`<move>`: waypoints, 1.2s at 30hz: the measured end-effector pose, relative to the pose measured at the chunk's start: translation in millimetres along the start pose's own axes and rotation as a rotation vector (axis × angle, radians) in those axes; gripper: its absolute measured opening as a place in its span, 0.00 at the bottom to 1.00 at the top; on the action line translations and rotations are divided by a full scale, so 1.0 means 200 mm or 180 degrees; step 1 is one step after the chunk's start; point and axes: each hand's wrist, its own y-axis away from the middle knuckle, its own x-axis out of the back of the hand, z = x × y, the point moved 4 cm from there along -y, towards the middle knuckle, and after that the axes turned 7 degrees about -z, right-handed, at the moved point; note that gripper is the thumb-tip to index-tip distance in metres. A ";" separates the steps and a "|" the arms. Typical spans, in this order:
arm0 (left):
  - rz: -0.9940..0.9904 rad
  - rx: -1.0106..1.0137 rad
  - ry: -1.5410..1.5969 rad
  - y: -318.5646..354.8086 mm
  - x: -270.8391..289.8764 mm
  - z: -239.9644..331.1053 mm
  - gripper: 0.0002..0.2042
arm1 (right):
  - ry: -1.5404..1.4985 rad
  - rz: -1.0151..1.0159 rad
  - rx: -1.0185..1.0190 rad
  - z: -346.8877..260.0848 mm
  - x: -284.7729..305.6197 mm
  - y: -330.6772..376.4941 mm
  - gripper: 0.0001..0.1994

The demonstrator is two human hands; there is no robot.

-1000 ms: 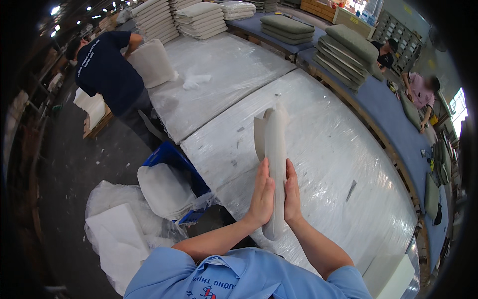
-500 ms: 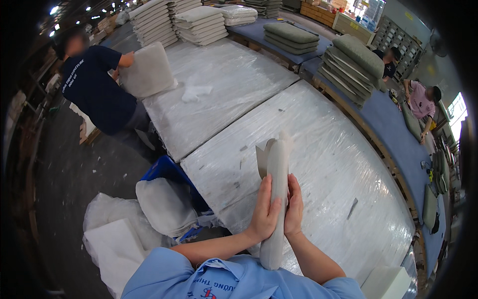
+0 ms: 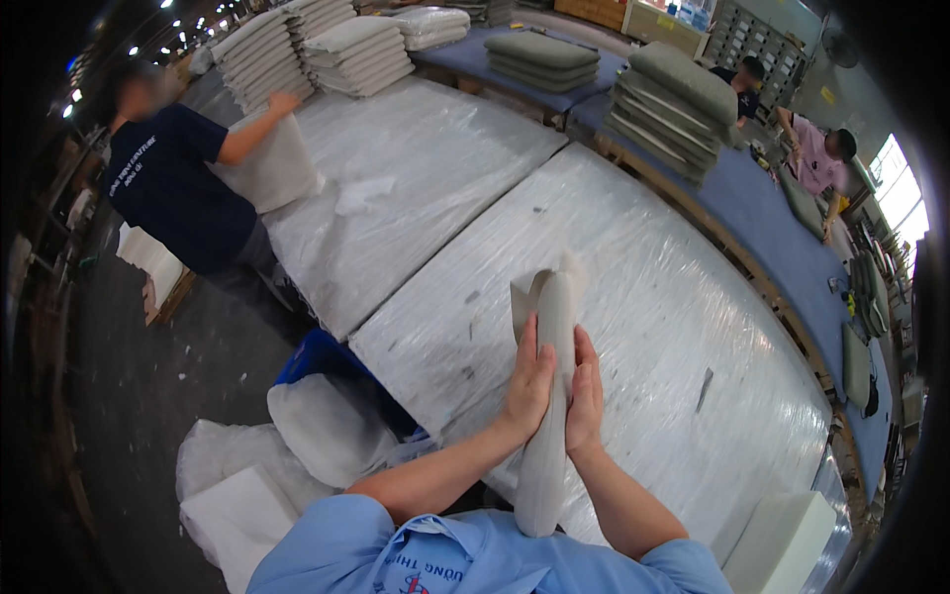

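A pale, padded seat cushion (image 3: 542, 485) stands on its edge between my palms, its near end close to my shirt. My left hand (image 3: 529, 381) presses flat on its left side, fingers pointing away from me. Against the opposite side lies my right hand (image 3: 585, 396), its fingers together. At the far end a loose flap (image 3: 519, 302) sticks out to the left and thin whitish material (image 3: 572, 272) shows on the right. The cushion is above a table (image 3: 673, 317) wrapped in clear plastic.
A blue bin (image 3: 322, 354) holding pale pads (image 3: 327, 421) stands left of the table, beside white foam (image 3: 242, 515). A white block (image 3: 782, 544) lies at near right. Cushion stacks (image 3: 356, 54) stand far off. A co-worker (image 3: 183, 178) handles a pad at left; others work along the blue table (image 3: 762, 238).
My hands have slid slightly toward the cushion's far end, still pressing both sides. The co-worker at left has reached an arm over the top of a pad. The view has shifted a little.
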 end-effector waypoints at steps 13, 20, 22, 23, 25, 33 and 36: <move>-0.0339 0.0065 0.0189 -0.08 -0.02 -0.02 0.35 | -0.0726 -0.0289 -0.0138 0.00 0.10 -0.12 0.35; -0.0244 0.0115 0.0452 -0.13 -0.04 -0.03 0.37 | 0.0485 0.0258 0.0165 0.17 0.24 -0.27 0.33; -0.0065 0.0197 0.0495 -0.17 0.01 -0.06 0.38 | 0.0622 0.0384 0.0302 0.15 0.27 -0.45 0.34; 0.0063 0.0246 0.0516 -0.22 0.02 -0.08 0.40 | 0.0708 0.0477 0.0365 0.12 0.30 -0.55 0.35; 0.0385 0.0387 0.0433 -0.30 0.02 -0.12 0.42 | 0.0672 0.0325 0.0123 0.12 0.37 -0.72 0.30; 0.0246 -0.0821 -0.2005 -0.60 0.32 -0.09 0.28 | 0.0719 0.0294 0.0081 0.07 0.39 -0.99 0.25; -0.0317 -0.0856 -0.1525 -0.64 0.26 0.02 0.20 | 0.0442 0.0579 0.0339 0.06 0.38 -0.95 0.23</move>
